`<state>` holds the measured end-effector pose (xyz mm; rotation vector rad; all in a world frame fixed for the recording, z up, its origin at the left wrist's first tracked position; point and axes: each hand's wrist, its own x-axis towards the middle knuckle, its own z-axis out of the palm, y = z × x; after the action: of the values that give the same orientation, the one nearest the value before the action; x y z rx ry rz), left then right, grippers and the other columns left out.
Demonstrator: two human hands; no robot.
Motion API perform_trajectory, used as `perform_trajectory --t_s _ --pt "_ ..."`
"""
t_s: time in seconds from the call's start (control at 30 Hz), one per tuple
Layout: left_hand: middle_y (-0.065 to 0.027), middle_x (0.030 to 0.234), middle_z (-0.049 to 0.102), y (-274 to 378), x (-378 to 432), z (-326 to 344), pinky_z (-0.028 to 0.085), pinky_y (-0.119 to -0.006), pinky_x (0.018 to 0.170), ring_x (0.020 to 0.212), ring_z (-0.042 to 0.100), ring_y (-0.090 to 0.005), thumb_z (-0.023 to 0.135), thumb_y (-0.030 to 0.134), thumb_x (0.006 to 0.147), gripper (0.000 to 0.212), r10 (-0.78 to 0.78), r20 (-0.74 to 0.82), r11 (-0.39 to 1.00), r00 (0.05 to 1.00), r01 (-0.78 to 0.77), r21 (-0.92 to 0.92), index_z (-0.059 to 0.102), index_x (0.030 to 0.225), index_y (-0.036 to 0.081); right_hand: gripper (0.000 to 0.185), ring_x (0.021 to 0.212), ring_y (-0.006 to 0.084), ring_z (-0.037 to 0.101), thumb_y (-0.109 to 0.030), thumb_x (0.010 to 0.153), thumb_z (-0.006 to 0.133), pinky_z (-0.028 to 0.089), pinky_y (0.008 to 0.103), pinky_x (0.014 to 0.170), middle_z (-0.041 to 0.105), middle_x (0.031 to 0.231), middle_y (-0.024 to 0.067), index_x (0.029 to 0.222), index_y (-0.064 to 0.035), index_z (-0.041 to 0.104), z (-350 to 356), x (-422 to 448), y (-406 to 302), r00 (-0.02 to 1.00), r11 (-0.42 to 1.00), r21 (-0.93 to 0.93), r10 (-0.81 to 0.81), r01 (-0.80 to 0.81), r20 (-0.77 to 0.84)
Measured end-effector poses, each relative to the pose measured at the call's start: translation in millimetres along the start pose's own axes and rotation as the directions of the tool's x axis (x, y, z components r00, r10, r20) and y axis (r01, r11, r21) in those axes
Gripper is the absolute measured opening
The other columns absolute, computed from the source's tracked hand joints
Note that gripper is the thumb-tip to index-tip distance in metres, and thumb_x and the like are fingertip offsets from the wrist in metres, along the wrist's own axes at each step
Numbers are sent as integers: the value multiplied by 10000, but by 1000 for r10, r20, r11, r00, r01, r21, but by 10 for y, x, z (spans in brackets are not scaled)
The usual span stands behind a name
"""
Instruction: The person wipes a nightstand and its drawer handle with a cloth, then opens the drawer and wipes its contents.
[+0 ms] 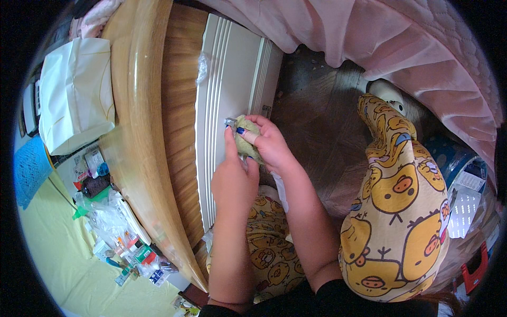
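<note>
My right hand [271, 144], with dark blue nail polish, grips a bunched pale green fuzzy cloth [246, 143]. A small shiny silver-coloured object [230, 122] pokes out at the cloth's upper left edge; the cloth hides much of it, so its kind is unclear. My left hand [235, 178] holds this object from below, the index finger stretched along it and the thumb near the cloth's lower edge. Another shiny bit shows between that thumb and finger. Both hands are together in front of a white grooved panel [233, 71].
A wooden tabletop edge [146, 119] curves along the left. On it are a white bag-like cover [77, 95] and a clutter of small packages [134, 253]. Pink fabric [356, 27] hangs over the dark floor [313, 130]. My chick-print trouser leg [396, 222] and a bin [455, 162] are at right.
</note>
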<state>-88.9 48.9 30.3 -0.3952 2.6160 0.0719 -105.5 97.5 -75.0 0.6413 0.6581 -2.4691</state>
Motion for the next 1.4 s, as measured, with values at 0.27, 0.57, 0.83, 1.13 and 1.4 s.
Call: perform_trajectory --t_s 0.27,0.57,0.83,1.13,1.4 --pt "-124 558 529 -83 42 -22 432 -343 496 483 534 -248 557 137 751 528 33 -88 959 996 -56 -277 408 1250 50 298 870 158 553 -23 784 555 445 263 780 570 974 92 1073 0 487 -16 39 22 993 998 -35 -47 43 -106" --pt "-112 495 492 -40 -73 -58 415 -314 451 405 485 -209 594 142 741 291 50 -264 944 963 -131 -303 591 1001 11 232 896 141 537 -24 764 575 423 263 808 587 967 70 996 -15 573 28 21 -241 947 916 -266 -320 300 -32" --pt "-135 505 510 -56 -70 -1 419 -343 456 416 508 -241 591 171 750 296 54 -208 946 977 -117 -301 594 1003 17 274 939 276 489 -2 682 568 351 341 870 579 921 87 940 -79 619 69 69 -274 756 373 -761 -614 530 226" --pt "-120 488 496 -25 -71 11 416 -334 452 417 510 -226 591 169 743 300 42 -212 945 976 -108 -310 596 1003 20 212 964 311 490 -81 710 561 321 414 897 578 911 100 914 -123 602 -99 -31 32 853 236 -957 -522 171 24" --pt "-14 515 434 -53 -86 -3 357 -233 449 466 386 -65 594 76 749 280 43 -227 947 973 -112 -300 593 1020 2 328 925 289 469 5 622 520 329 390 851 546 901 90 889 -145 639 177 -29 -261 704 201 -864 -676 461 218"
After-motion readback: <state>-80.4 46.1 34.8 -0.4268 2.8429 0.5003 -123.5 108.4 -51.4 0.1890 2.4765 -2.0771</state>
